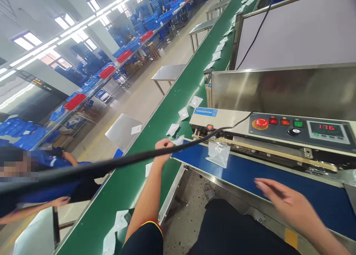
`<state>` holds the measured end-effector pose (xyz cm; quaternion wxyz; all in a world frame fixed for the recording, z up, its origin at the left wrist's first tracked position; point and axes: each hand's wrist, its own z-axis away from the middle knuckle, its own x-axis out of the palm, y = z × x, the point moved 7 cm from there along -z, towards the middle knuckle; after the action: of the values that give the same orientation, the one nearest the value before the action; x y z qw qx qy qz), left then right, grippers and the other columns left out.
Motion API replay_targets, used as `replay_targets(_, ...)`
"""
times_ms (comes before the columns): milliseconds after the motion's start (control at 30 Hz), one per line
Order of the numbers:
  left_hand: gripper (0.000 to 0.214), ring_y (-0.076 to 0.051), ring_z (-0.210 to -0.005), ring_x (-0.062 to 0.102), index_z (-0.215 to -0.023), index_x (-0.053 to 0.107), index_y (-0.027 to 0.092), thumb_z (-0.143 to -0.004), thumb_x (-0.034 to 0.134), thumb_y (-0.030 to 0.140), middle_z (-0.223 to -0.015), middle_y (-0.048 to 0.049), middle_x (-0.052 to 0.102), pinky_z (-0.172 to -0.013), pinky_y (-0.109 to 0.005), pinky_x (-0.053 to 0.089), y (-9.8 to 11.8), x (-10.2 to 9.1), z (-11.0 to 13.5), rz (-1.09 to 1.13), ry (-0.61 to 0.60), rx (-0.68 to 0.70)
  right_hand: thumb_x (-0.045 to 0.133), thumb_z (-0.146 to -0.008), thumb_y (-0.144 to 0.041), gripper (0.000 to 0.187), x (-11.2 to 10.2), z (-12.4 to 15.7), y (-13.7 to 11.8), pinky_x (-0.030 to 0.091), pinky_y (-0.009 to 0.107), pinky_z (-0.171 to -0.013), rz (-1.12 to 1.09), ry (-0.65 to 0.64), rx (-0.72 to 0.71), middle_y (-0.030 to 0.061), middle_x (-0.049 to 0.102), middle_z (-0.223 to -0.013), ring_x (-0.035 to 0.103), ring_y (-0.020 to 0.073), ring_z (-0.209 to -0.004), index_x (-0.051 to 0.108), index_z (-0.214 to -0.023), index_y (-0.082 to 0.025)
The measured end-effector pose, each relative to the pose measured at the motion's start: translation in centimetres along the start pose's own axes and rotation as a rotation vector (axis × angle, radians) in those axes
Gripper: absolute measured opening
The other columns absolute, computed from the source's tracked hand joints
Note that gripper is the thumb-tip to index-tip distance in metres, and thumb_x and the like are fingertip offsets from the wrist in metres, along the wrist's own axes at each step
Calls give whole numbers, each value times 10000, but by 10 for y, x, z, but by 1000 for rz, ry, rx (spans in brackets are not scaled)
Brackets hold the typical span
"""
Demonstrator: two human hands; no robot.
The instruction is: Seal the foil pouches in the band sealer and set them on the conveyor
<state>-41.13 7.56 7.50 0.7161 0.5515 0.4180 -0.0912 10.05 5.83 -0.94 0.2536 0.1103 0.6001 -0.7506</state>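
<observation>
My left hand [163, 146] is over the green conveyor belt near the start of the blue belt, its fingers curled. A blurred small white packet [178, 140] is at its fingertips and looks pinched there; a black cable partly covers the hand. My right hand [286, 201] hovers above the front edge of the blue belt [250, 177], fingers stretched out, holding nothing. Between the hands, a clear-and-white packet [218, 154] hangs by its top edge in the band sealing machine [222, 119]. Several white packets, one of them a packet [172, 129] just beyond my left hand, lie on the green belt [155, 130].
The black cable [133, 159] crosses in front of the view. On the machine's panel are a red stop button [261, 123] and a display [328, 131] reading 176. A seated person in blue [55, 184] is across the belt. Metal side tables [168, 72] line its far side.
</observation>
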Motion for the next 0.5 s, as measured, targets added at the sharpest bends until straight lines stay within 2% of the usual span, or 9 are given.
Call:
replay_targets(67,141,-171,-708,542,-703,715,189,-760,609,262,-687,6,619,-657,-268,416,48,45,37,99,-254,115,668,-943,-761,597,24,-8,-55,662,511,-1017,-42,-126,-225,125,802,-1337,781,384,-1199,879,-1254,-297)
replay_targets(100,140,-163,-707,540,-702,724,181,-748,622,267,-691,6,624,-657,-262,416,70,71,58,154,-379,158,653,-974,-748,605,30,-10,-76,633,511,-1082,-52,-156,-330,124,777,-1400,747,373,-1276,852,-1310,-286)
replay_targets(133,141,-151,-692,526,-689,720,176,-745,641,279,-677,10,609,-648,-255,406,89,98,78,215,-490,173,640,-1001,-740,591,32,-9,-90,619,499,-1106,-57,-189,-413,123,772,-1408,735,359,-1293,842,-1310,-279)
replay_targets(200,216,-127,-641,481,-642,685,171,-765,699,348,-624,21,547,-622,-245,388,116,151,114,367,-629,110,611,-1034,-745,549,27,-8,-94,635,449,-1053,-56,-250,-471,112,812,-1278,766,331,-1185,856,-1170,-273)
replay_targets(267,383,-120,-611,484,-643,684,164,-810,756,501,-604,16,532,-624,-246,423,128,198,143,576,-616,-46,628,-1014,-771,554,8,-7,-69,654,383,-915,-69,-233,-386,93,834,-1091,788,303,-1003,853,-1016,-264)
replay_targets(367,648,-172,-697,641,-858,818,122,-819,788,768,-738,-64,707,-740,-309,566,141,260,187,885,-521,-214,725,-879,-833,616,-40,-5,-6,628,327,-714,-131,5,-116,94,823,-936,774,294,-835,840,-966,-234)
replay_targets(433,757,-225,-807,722,-1053,873,105,-801,820,816,-906,-120,809,-843,-372,616,154,296,216,959,-529,-195,779,-787,-851,658,-67,4,35,613,318,-663,-184,142,32,99,803,-863,756,293,-779,831,-941,-213)
replay_targets(500,740,-254,-878,753,-1174,884,104,-840,827,762,-1028,-138,852,-886,-390,623,168,323,239,916,-544,-143,804,-729,-860,686,-87,16,65,614,315,-659,-242,212,121,104,789,-832,743,291,-764,829,-911,-199)
